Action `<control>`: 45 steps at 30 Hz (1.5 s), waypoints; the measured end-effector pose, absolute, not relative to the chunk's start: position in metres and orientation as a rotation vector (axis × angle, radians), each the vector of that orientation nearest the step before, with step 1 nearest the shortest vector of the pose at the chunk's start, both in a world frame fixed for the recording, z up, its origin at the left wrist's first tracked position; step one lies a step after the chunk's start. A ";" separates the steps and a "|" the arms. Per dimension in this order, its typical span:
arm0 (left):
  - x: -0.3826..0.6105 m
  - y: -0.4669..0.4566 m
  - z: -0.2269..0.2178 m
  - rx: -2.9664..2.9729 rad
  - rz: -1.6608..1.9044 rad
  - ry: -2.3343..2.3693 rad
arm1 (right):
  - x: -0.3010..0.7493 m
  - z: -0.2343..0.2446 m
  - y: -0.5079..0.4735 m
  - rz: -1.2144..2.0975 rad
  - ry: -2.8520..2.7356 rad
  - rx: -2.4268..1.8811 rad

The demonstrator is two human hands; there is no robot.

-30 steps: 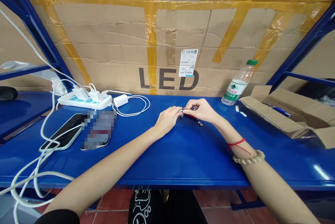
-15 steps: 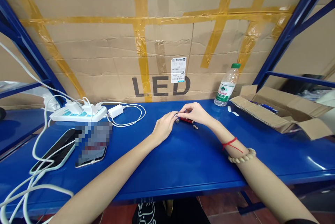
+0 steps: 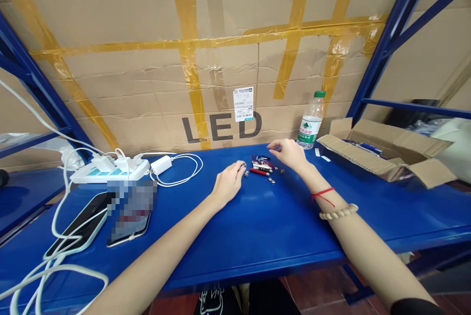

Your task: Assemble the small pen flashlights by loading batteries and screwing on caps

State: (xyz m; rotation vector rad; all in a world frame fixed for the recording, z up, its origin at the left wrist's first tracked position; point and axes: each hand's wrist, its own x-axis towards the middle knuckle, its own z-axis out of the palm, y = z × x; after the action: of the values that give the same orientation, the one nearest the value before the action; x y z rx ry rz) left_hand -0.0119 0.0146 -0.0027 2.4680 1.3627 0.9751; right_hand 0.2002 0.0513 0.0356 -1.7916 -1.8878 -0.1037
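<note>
My left hand (image 3: 227, 182) is closed at the fingertips around a small shiny metal piece (image 3: 243, 166), its kind too small to make out. To its right lies a little pile on the blue table: a red tube (image 3: 259, 171), silver tubes (image 3: 262, 165) and thin cords with dark ends. Several small round metal discs (image 3: 271, 180), like button cells, are scattered about the pile. My right hand (image 3: 291, 154) hovers just right of and behind the pile, its fingers bent and apart, with nothing visible in them.
A water bottle (image 3: 311, 121) and an open cardboard box (image 3: 382, 158) with blue pens stand at the right. On the left are a white power strip (image 3: 110, 171), a charger with cable (image 3: 161, 165) and two phones (image 3: 81, 224). A large taped carton (image 3: 147, 94) walls off the back.
My right hand has left the left hand's fingertips and moved right, uncovering the small pile. My left hand stays nearly in place. The view has tilted up slightly.
</note>
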 end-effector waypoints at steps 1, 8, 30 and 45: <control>-0.012 0.014 -0.003 2.475 0.977 1.363 | 0.203 0.034 0.053 -0.123 -1.881 -1.840; -0.012 0.013 -0.002 2.523 1.019 1.368 | 0.207 0.013 0.065 -0.138 -2.107 -1.918; -0.012 0.012 -0.003 2.485 0.931 1.442 | 0.205 0.009 0.071 -0.070 -2.206 -1.825; -0.012 0.015 -0.005 2.433 0.942 1.459 | 0.203 0.022 0.061 -0.013 -2.177 -1.964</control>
State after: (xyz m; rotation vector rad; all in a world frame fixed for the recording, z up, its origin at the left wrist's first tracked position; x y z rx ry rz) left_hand -0.0123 0.0152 -0.0054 2.4326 1.4594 0.9424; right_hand 0.2035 0.0610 0.0220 -1.9644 -2.1768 -0.0125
